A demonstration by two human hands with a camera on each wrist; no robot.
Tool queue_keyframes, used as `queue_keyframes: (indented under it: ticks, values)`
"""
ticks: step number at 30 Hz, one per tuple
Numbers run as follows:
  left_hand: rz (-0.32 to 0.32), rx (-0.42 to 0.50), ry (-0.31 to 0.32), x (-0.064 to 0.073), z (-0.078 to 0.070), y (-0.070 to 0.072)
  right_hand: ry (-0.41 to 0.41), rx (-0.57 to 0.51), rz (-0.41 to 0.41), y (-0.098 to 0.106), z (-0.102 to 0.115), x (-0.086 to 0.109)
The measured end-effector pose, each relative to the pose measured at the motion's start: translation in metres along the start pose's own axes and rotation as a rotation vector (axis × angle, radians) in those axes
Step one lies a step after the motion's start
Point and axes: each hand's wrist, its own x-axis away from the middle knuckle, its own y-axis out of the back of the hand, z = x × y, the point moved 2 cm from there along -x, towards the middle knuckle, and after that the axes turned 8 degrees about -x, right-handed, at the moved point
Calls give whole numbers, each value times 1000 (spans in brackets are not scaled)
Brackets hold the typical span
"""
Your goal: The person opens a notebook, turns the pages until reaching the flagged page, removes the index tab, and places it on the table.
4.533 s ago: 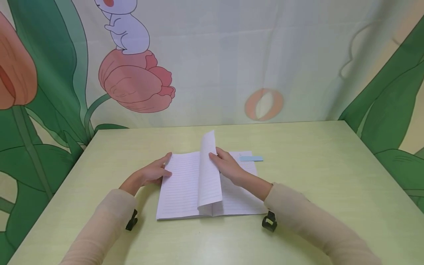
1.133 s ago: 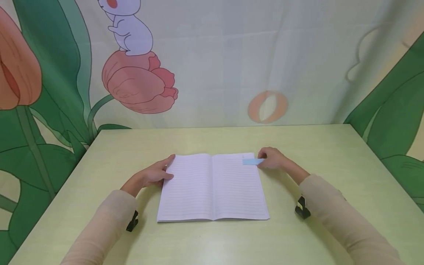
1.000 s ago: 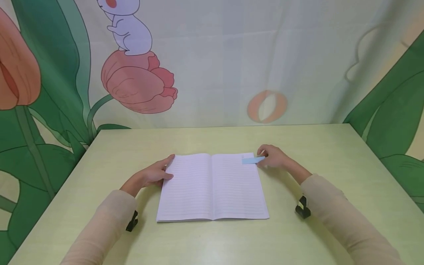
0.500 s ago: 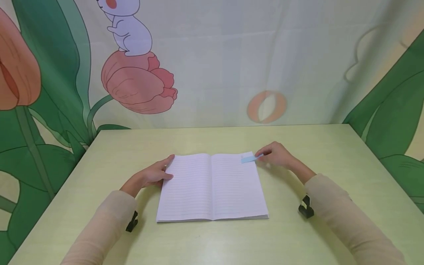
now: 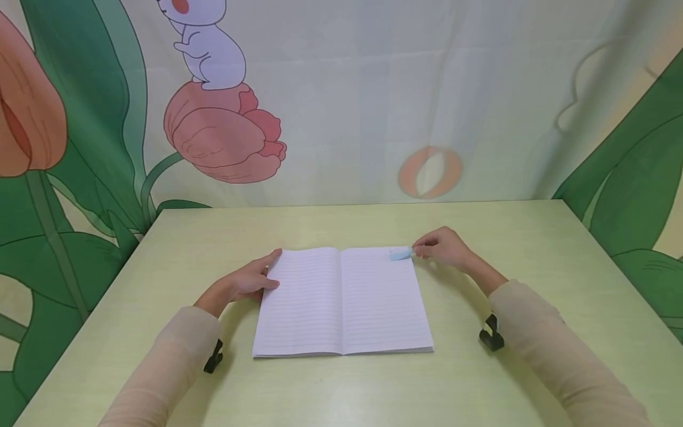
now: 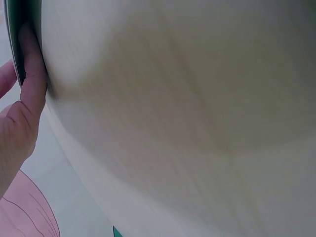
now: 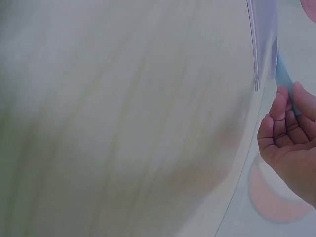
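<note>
An open lined notebook [image 5: 376,308] lies flat on the table. Along its left edge my left hand [image 5: 246,280] grips it, thumb on the page; in the left wrist view, fingers [image 6: 33,74] of that hand reach under the dark green cover [image 6: 18,44]. A light blue sticky note strip [image 5: 400,255] lies at the top right corner of the right page, its outer end bent upward. My right hand [image 5: 447,248] pinches that end between thumb and fingers just off the page. The right wrist view shows the strip [image 7: 283,74] running from the notebook's edge [image 7: 264,39] into the pinch.
The pale wooden table [image 5: 341,391] reaches back to a printed curtain [image 5: 341,118] with flowers and a rabbit. Black wrist mounts [image 5: 491,334] hang below both sleeves.
Earlier my right hand turned a page over, then moved to the strip at the right edge. Over the last second it has lifted and bent the strip's outer end. My left hand stays put.
</note>
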Motion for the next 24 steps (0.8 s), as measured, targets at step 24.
queue_keyframes:
  ticks: [24]
  values:
    - [8,-21,11,0,-2,-1,-43,-149,-140,22,-9,9]
